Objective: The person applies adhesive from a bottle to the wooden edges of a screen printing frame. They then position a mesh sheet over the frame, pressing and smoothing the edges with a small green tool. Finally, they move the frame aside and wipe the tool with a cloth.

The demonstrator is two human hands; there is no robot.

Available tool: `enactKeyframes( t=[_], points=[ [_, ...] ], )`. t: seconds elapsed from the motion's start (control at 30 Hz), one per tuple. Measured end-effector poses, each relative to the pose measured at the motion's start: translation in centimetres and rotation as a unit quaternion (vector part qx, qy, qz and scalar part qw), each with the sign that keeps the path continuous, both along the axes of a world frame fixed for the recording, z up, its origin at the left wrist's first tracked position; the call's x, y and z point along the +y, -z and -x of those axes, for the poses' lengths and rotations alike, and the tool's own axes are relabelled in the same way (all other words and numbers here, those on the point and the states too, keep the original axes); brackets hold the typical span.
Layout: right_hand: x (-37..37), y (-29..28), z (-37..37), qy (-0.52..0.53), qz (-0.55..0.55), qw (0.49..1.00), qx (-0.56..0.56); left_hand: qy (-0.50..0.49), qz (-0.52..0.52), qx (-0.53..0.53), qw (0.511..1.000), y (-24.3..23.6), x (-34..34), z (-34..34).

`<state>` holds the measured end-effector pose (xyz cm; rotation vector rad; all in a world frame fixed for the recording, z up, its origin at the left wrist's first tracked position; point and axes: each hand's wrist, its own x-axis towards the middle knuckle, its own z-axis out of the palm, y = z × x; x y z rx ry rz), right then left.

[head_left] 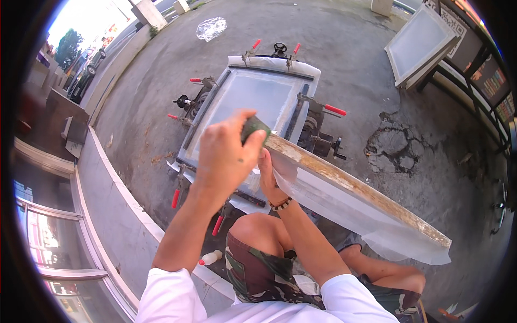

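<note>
A wooden frame (355, 183) with worn, flaking edges stands tilted on its side, running from the middle toward the lower right. White mesh (334, 202) is stretched on it, and loose mesh hangs from its lower edge. My left hand (223, 153) pinches a dark green pad (254, 128) at the frame's upper-left end; whether it is a scouring pad or a sanding block is unclear. Just below, my right hand (267, 175) holds that same end from the mesh side, with some fingers hidden. Beyond both hands lies a stretching rig (307, 72) carrying another sheet of mesh (250, 91).
Clamps with red handles (335, 110) and black cranks ring the rig. Another meshed frame (423, 40) leans at the upper right near a dark rack. A white bottle (211, 257) sits by my knee. Cracked concrete (396, 142) lies right; a low wall (116, 180) runs left.
</note>
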<state>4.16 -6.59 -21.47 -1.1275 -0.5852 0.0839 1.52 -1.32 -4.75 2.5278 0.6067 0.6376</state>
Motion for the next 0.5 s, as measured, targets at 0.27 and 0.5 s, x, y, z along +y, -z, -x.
enactKeyframes(
  t=[0.27,0.5],
  points=[
    [-0.9,3.1,0.0,-0.07,0.059,0.996,-0.018,0.068,-0.03,-0.004,0.997,2.2,-2.8,-1.7],
    [-2.0,-0.5,-1.3,-0.101,0.14,0.983,-0.055,-0.131,0.035,-0.037,0.99,-1.6,3.4,1.6]
  ],
)
